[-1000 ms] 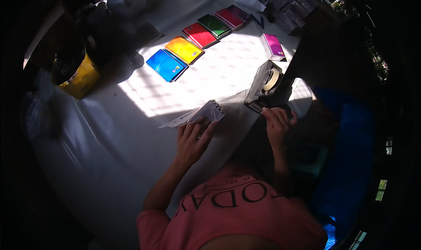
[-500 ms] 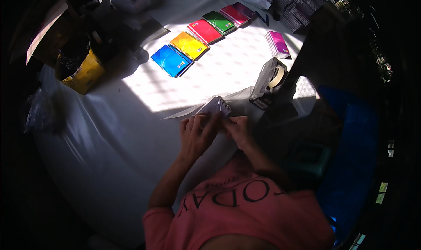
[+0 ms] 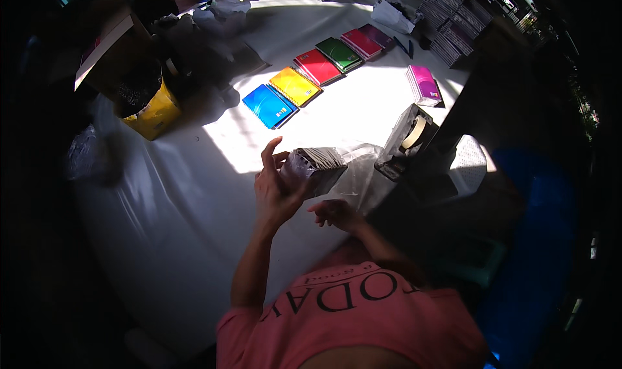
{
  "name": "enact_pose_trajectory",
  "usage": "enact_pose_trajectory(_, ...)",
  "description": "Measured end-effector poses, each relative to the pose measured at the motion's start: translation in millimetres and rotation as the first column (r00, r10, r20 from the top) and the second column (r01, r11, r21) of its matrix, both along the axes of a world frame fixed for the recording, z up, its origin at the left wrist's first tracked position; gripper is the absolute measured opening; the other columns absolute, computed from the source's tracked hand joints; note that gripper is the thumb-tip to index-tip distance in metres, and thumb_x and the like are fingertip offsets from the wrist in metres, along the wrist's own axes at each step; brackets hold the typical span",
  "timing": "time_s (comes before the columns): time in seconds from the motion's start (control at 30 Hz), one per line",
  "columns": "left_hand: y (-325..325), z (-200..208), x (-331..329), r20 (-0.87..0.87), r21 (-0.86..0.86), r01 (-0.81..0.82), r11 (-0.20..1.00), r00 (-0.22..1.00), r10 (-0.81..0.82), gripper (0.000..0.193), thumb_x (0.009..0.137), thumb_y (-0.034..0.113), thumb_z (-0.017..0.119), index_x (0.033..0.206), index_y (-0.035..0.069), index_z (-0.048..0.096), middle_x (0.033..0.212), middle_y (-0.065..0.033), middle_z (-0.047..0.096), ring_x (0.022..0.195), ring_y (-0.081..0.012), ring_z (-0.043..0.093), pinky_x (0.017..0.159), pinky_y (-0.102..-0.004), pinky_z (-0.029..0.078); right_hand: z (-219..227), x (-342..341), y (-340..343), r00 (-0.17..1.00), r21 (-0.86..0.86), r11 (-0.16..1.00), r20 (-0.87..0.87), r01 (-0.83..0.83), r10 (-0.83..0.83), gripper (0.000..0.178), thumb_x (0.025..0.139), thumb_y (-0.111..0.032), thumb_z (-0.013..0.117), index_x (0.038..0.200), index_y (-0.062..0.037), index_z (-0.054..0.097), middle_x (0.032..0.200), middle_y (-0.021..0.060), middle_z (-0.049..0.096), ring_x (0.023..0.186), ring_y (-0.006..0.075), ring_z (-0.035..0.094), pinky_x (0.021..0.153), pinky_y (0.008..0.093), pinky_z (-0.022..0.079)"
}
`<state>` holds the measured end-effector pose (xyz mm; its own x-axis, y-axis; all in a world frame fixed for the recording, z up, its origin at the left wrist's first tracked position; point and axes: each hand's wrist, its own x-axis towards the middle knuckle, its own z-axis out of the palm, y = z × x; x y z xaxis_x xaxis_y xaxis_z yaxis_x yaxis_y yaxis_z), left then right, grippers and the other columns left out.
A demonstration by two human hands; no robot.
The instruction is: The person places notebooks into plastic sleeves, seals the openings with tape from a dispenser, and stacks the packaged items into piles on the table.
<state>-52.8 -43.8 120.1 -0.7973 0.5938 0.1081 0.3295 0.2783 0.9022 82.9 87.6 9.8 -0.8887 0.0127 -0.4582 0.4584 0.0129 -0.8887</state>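
- Presently, head view, the only one: left hand grips a bundle of small notebooks, thumb on the near side, forefinger raised clear of it.
- Bundle sits tilted above the table, page edges up; likely angled so its edge faces the person. Shiny plastic around the side in the palm.
- Right hand just below the bundle, apart from it; fingers half curled, nothing seen in them. Probably kept close for ready contact.
- Clear plastic sheet between bundle and tape dispenser; whether joined to the bundle, cannot tell.
- Dispenser near the table's right edge, seemingly for right-hand reach.
- Blue notebook and yellow notebook begin a slanting row beyond, perhaps set aside to free working space.
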Motion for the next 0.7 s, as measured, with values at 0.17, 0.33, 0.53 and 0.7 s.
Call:
enact_pose_trajectory(0.17, -45.9, -44.8, 18.1, 0.065, 0.259, 0.15, 0.954, 0.983, -0.172, 0.092, 0.068, 0.009, 0.077, 0.141, 0.01, 0.021, 0.117, -0.0162, 0.05, 0.118, -0.028, 0.047, 0.098, -0.0386, 0.04, 7.3, -13.7, 10.4, 0.813, -0.784, 0.601, -0.245, 0.155, -0.529, 0.066, 0.076, -0.018, 0.074, 0.132, -0.0097, 0.039, 0.125, 0.0046, 0.05, 0.112, 0.0194, 0.051, 0.094, 0.0364, 0.043)
enact_pose_trajectory(0.33, -31.7, -112.8, 49.2, -0.02, -0.027, 0.024, 0.999, 1.0, -0.025, 0.091, 0.064, 0.008, 0.078, 0.139, 0.004, 0.026, 0.125, -0.0168, 0.049, 0.12, -0.0307, 0.045, 0.101, -0.0402, 0.037, 23.1, -29.9, 44.2, 0.863, 0.078, 0.996, -0.505, 0.04, 0.005, 0.081, 0.061, -0.01, 0.081, 0.131, -0.007, 0.039, 0.128, 0.0074, 0.047, 0.12, 0.022, 0.046, 0.103, 0.0357, 0.036)
enact_pose_trajectory(0.53, -34.6, -69.1, 65.5, -0.174, 0.129, -0.233, 0.964, 0.952, 0.254, 0.099, 0.054, 0.016, 0.087, 0.135, 0.006, 0.032, 0.129, -0.0154, 0.044, 0.121, -0.0296, 0.044, 0.098, -0.039, 0.04, 18.9, 1.1, 55.5, 0.775, 0.156, 0.93, -0.606, 0.334, -0.176, 0.08, 0.06, -0.007, 0.081, 0.13, -0.0115, 0.043, 0.136, 0.0097, 0.042, 0.124, 0.0234, 0.043, 0.104, 0.0357, 0.035)
enact_pose_trajectory(0.7, -49.3, -72.1, 63.3, -0.353, 0.142, -0.173, 0.975, 0.911, 0.213, 0.086, 0.051, 0.019, 0.089, 0.126, 0.009, 0.047, 0.124, -0.0114, 0.05, 0.111, -0.0243, 0.053, 0.088, -0.0353, 0.048, 41.1, 0.8, 52.9, 0.676, 0.553, 0.818, -0.664, 0.158, 0.319, 0.055, 0.065, -0.009, 0.077, 0.116, -0.012, 0.059, 0.131, 0.0093, 0.048, 0.128, 0.0243, 0.041, 0.107, 0.0441, 0.029)
